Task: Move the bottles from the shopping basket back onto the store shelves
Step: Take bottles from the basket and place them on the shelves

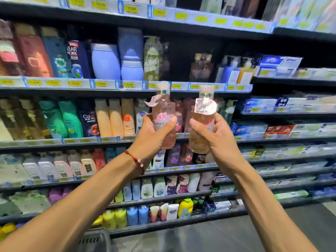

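At the centre of the frame, the left hand grips a clear pink plastic bottle with a flowered label, fingers curled round its body. Just beside it, the right hand grips another clear pink bottle with a glossy neck tag. These 2 stand upright before the stocked dark store shelves, with a grey plastic shopping basket at the bottom edge.

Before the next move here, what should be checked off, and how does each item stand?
1. Grip of left hand on left bottle: ok, fingers wrap round it.
2. Grip of right hand on right bottle: ok, fingers wrap round it.
3. Both caps on: ok.
4. Bottles apart from each other: ok.
5. Room on the shelves: ok, dark shelf gap just above the bottles.
6. No bottles left in basket: cannot tell, only its rim shows.
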Action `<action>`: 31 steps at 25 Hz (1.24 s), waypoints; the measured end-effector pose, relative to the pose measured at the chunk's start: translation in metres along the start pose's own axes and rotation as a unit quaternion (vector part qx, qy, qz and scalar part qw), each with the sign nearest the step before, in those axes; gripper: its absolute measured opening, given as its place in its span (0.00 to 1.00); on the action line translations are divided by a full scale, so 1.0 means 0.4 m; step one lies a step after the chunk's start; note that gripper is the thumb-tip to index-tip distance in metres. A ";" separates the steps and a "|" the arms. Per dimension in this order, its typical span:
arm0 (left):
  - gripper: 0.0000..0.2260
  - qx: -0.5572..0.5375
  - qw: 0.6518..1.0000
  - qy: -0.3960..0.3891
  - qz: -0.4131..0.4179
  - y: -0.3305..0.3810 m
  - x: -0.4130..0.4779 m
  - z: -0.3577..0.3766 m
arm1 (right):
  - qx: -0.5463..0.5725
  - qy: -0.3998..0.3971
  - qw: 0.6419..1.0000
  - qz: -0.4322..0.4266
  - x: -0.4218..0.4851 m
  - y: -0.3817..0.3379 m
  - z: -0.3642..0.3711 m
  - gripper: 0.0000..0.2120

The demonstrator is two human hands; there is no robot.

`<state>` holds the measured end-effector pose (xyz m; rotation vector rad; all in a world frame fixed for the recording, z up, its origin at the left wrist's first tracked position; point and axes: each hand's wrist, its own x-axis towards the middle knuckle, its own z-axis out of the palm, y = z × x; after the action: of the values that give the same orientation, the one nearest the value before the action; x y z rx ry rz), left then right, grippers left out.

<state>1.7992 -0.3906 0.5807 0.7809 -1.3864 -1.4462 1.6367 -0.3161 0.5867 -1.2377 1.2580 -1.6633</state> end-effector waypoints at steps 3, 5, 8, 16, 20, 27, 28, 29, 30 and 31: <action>0.24 -0.040 0.999 0.027 -0.013 0.018 0.067 0.123 | 0.005 -0.006 1.000 -0.027 0.076 -0.029 -0.124 0.28; 0.22 -0.044 0.998 0.037 -0.014 0.024 0.111 0.181 | -0.007 -0.006 0.999 -0.035 0.126 -0.031 -0.199 0.27; 0.18 -0.028 0.999 0.024 -0.006 0.018 0.163 0.230 | -0.026 -0.002 0.998 -0.055 0.183 -0.034 -0.275 0.24; 0.26 0.058 0.994 -0.029 0.084 -0.022 0.394 0.271 | -0.084 0.010 0.992 -0.090 0.388 -0.002 -0.398 0.28; 0.24 0.087 0.986 -0.041 0.137 -0.028 0.525 0.272 | -0.095 0.007 0.990 -0.100 0.494 0.015 -0.398 0.29; 0.25 0.139 0.966 -0.017 0.219 -0.019 0.729 0.269 | -0.074 0.026 0.990 -0.119 0.638 0.033 -0.408 0.28; 0.24 0.138 0.964 -0.016 0.225 -0.020 0.752 0.273 | -0.075 0.029 0.990 -0.119 0.652 0.036 -0.411 0.28; 0.23 0.135 0.963 -0.018 0.233 -0.019 0.772 0.279 | -0.077 0.032 0.989 -0.121 0.664 0.039 -0.415 0.28; 0.23 0.142 0.960 -0.018 0.240 -0.018 0.793 0.284 | -0.079 0.037 0.989 -0.121 0.676 0.041 -0.417 0.28; 0.23 0.151 0.957 -0.017 0.246 -0.020 0.812 0.290 | -0.080 0.041 0.989 -0.121 0.687 0.044 -0.421 0.27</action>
<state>1.5796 -0.6493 0.6433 0.5409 -1.7071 -0.8759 1.3940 -0.5237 0.6331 -1.4822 1.3548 -1.8296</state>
